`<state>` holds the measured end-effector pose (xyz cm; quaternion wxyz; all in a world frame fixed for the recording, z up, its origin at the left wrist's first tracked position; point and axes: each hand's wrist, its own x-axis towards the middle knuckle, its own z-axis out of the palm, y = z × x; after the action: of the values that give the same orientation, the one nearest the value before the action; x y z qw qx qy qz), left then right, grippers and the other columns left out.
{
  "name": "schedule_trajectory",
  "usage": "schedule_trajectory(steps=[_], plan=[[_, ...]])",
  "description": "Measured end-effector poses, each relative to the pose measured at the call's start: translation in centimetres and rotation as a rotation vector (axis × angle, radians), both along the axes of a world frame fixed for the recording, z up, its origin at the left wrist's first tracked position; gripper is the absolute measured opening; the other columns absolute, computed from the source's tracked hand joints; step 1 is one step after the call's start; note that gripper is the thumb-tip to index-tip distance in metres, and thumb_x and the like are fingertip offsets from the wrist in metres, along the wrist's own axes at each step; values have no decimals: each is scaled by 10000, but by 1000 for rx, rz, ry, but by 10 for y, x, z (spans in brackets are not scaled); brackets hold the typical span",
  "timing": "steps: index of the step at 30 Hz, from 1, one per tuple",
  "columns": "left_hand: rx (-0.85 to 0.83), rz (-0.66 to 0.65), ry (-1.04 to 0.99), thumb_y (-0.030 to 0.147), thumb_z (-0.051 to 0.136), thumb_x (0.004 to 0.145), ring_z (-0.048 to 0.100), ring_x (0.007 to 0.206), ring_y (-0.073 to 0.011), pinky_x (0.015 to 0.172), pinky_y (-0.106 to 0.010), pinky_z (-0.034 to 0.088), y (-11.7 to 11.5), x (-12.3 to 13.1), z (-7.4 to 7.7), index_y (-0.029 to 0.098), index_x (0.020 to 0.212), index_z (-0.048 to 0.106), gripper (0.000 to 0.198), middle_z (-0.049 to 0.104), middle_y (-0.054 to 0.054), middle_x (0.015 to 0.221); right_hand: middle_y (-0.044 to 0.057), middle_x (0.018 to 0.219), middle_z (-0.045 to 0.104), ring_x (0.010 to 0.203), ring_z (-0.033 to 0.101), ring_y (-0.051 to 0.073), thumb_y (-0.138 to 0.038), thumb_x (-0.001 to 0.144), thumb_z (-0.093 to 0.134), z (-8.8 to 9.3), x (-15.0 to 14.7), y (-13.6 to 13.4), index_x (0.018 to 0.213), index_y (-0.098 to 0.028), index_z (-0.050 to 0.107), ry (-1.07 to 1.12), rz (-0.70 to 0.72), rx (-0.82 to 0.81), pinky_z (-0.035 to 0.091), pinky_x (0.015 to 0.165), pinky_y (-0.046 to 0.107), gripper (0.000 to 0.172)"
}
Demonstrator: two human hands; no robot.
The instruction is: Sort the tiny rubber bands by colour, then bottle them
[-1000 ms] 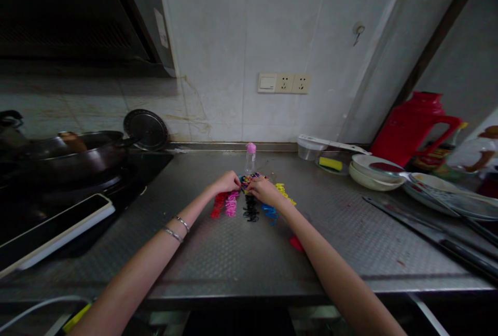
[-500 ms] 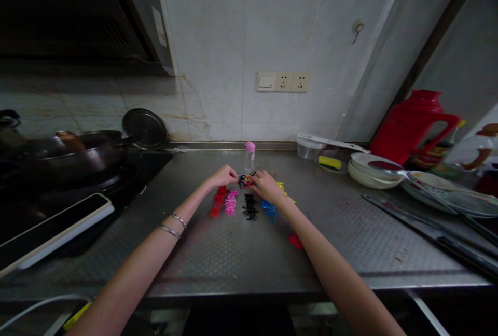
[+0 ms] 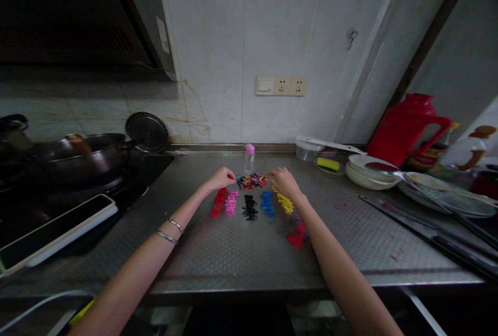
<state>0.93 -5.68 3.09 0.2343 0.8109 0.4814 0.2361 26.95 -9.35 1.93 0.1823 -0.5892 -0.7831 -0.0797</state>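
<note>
Head: bottle [image 3: 249,162] behind pile [image 3: 252,182], perhaps touching.

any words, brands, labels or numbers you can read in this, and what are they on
No text can be read.
Pale sticker on the range hood: too blurred.
Small label on the pink-capped bottle: too small.
Red label on the dark bottle beside the red thermos: too blurred.
</note>
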Motion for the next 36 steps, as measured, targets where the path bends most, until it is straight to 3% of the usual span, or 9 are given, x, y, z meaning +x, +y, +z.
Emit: schedule_trajectory(steps=[6, 11, 19, 23, 28, 32, 36], plan=[[62, -99, 34, 193, 516, 665, 566, 609, -144, 582, -222, 402, -14, 64, -5, 93, 730, 710, 227, 673, -60, 669, 106, 973, 624, 947, 502, 215, -236, 863, 403, 0, 10, -2, 987, -178, 636, 98, -173, 102, 375, 743, 275, 270], [86, -128, 83, 171, 543, 647, 583, 642, -149, 604, -225, 420, -23, 119, -11, 122, 779, 713, 221, 694, -70, 763, 89, 953, 636, 930, 517, 202, -220, 844, 411, -1, 13, -2, 969, -183, 637, 137, -217, 136, 380, 700, 255, 261], [98, -119, 107, 146, 531, 657, 599, 657, -161, 608, -231, 434, -29, 148, -19, 99, 772, 710, 218, 695, -116, 783, 110, 966, 631, 961, 507, 212, -221, 842, 400, 1, 13, -2, 984, -169, 637, 177, -226, 81, 389, 733, 267, 281], [124, -159, 114, 164, 538, 652, 595, 668, -148, 631, -222, 434, -30, 134, -11, 126, 784, 712, 221, 697, -76, 779, 95, 1005, 626, 995, 501, 203, -235, 854, 384, 2, 13, -3, 1025, -180, 622, 159, -256, 60, 390, 766, 258, 298], [107, -184, 48, 203, 520, 677, 584, 648, -139, 623, -214, 414, -30, 79, 4, 111, 726, 707, 214, 681, -53, 712, 68, 1017, 634, 989, 513, 189, -228, 839, 399, 2, 13, -2, 1022, -198, 628, 135, -269, 52, 397, 761, 241, 295], [73, -120, 44, 200, 515, 674, 569, 625, -136, 610, -217, 401, -38, 40, 4, 101, 718, 703, 217, 671, -51, 685, 67, 1005, 640, 973, 522, 187, -224, 830, 407, 2, 11, -3, 1003, -197, 636, 128, -262, 51, 400, 733, 232, 289], [100, -115, 74, 193, 518, 662, 569, 650, -140, 633, -219, 398, -44, 17, 5, 115, 690, 701, 201, 668, -49, 696, 70, 987, 644, 959, 527, 189, -233, 839, 396, 2, 8, -5, 995, -193, 635, 108, -236, 55, 401, 720, 237, 289]])
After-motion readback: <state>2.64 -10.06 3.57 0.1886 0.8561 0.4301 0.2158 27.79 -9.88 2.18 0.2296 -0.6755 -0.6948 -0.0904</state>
